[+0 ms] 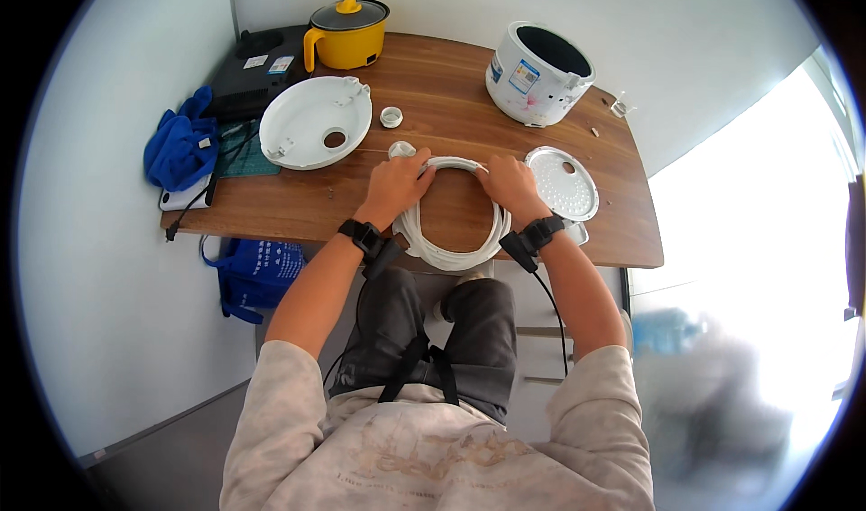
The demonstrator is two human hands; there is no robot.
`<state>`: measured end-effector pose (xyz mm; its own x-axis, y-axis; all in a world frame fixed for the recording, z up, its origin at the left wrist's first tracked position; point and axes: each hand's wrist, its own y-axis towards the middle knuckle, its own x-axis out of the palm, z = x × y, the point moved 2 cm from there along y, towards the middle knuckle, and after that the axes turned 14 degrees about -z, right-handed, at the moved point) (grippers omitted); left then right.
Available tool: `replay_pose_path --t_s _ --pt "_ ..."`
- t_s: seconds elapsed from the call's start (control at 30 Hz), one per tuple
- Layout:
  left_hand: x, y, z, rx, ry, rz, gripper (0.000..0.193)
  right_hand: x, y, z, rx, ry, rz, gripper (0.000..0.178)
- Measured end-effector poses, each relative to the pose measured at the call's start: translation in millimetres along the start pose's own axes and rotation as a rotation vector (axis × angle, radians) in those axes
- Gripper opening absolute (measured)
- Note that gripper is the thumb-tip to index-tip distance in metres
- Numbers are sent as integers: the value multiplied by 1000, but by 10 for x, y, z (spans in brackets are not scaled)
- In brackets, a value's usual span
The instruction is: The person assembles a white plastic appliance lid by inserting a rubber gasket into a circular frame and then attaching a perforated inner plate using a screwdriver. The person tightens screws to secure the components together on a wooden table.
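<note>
A white plastic ring (453,258), layered around its rim with a wide round opening, lies at the table's front edge. My left hand (395,184) grips the ring's far left side, fingers curled at the rim. On the far right of the rim, my right hand (511,184) holds it in the same way. A small white rounded piece (402,150) shows just beyond my left fingers; whether it belongs to the ring I cannot tell. Beside my right hand lies a white round perforated plate (563,184) with one larger hole.
Left of the ring lies a white round cover (311,119) with a hole, near a small white cap (391,117). A white rice cooker body (532,82) stands far right, a yellow lidded pot (350,46) far left. A blue cloth (180,146) and black appliance (248,82) sit left.
</note>
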<state>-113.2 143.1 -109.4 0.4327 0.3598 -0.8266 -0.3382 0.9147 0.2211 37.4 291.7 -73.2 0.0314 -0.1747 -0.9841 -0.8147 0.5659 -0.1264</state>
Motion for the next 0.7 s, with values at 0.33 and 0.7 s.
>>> replay_pose_path --t_s 0.33,0.7 --pt "1 -14 -48 -38 -66 -12 19 -35 12 -13 -45 -13 -116 39" --pt "-44 -34 -31 -89 -55 -42 25 -43 -9 -156 -82 -174 -66 49"
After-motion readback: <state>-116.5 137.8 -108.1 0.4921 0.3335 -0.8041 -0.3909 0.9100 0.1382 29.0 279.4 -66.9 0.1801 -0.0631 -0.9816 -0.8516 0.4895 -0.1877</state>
